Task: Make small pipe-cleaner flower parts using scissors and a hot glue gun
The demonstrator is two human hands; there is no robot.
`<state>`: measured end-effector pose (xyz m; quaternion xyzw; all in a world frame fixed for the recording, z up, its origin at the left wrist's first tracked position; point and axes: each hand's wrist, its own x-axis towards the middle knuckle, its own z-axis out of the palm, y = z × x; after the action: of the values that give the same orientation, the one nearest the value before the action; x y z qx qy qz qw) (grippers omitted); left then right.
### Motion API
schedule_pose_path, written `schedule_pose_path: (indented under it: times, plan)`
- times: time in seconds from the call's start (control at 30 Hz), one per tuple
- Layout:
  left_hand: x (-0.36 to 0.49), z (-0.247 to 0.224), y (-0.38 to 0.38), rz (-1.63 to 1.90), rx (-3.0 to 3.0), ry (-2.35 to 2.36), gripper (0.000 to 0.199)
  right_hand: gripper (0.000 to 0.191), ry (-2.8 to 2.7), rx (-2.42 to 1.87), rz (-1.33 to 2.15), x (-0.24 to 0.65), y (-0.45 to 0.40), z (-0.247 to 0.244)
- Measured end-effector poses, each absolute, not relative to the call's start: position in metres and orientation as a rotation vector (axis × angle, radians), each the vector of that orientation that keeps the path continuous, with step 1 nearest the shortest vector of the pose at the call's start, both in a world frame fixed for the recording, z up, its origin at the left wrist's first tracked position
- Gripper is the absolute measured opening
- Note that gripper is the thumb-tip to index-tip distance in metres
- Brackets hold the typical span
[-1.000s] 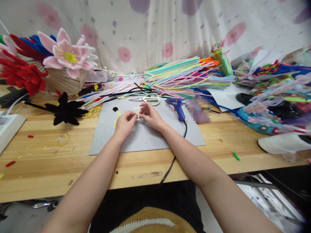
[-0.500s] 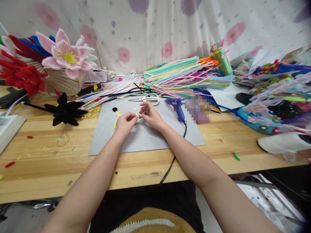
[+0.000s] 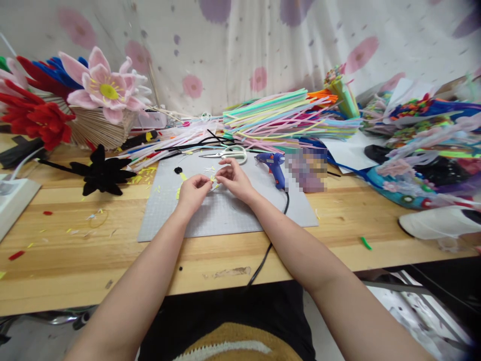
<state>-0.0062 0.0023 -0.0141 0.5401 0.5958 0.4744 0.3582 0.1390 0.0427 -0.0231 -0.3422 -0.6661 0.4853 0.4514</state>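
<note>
My left hand (image 3: 193, 194) and my right hand (image 3: 237, 181) meet fingertip to fingertip over a grey cutting mat (image 3: 225, 218). Both are closed in a pinch on a small piece with thin yellow strands (image 3: 212, 179); its exact kind is too small to make out. Thin white bits (image 3: 209, 169) lie on the mat just behind the fingers. Left of them are a black round piece (image 3: 178, 170) and a yellow strip (image 3: 183, 176), partly hidden by my left hand. Scissors (image 3: 237, 154) with pale handles rest behind my right hand.
A blue glue gun (image 3: 276, 170) lies on the mat's right, its black cord (image 3: 263, 265) running to the front edge. Pipe cleaners (image 3: 270, 115) are heaped behind. At left are a black fuzzy flower (image 3: 100, 173), a pink flower (image 3: 107, 90) and a white power strip (image 3: 17, 200).
Both hands stay in nearly the same place, with only slight finger movement at the small yellow piece. The view has shifted a little; the things on the table have not moved.
</note>
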Motion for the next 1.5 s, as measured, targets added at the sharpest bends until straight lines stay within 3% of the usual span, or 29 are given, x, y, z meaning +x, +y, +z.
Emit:
schedule_pose_path:
  times: [0.17,0.4,0.6,0.97,1.17,1.5]
  plan:
    - [-0.007,-0.014,0.002,1.230,1.365,1.519,0.014,0.036,-1.745,-0.926,1.083,0.141,0.039,-0.024]
    - [-0.009,-0.009,0.004,1.260,1.248,1.536,0.012,0.025,-1.922,-1.407,0.402,0.156,0.058,0.010]
    - [-0.015,-0.003,0.005,1.331,1.176,1.479,0.014,0.036,-2.399,-1.694,0.043,0.146,0.099,0.028]
    - [-0.029,-0.005,0.010,1.381,1.128,1.526,0.017,0.033,-2.502,-1.791,-0.128,0.144,0.106,0.032]
    - [-0.034,-0.008,0.012,1.337,1.124,1.543,0.016,0.038,-2.409,-1.872,0.074,0.166,0.063,0.052]
    - [-0.037,-0.006,0.010,1.134,1.379,1.636,0.015,0.042,-2.516,-1.650,0.047,0.194,0.024,0.014]
